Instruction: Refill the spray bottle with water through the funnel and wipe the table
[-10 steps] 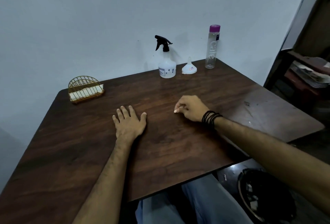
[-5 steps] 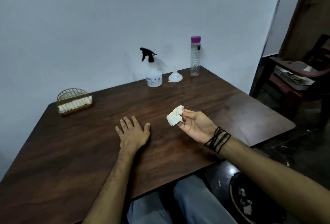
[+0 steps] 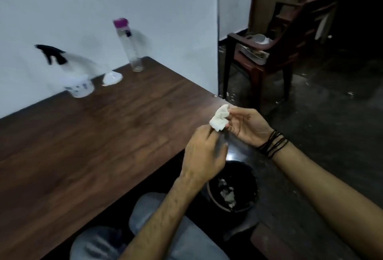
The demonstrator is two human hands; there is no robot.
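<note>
Both hands (image 3: 247, 127) pinch crumpled tissue (image 3: 219, 120), seemingly upright.

Head view looks down, rightward over the table (image 3: 103, 135) corner; far objects seem motion-blurred

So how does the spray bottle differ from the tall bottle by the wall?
The white spray bottle is squat and rounded with a black trigger head; the clear plastic bottle is slim and taller, with a magenta cap. The spray bottle stands left of the white funnel, the clear bottle to its right. Both stand upright at the wall edge of the brown wooden table.
</note>
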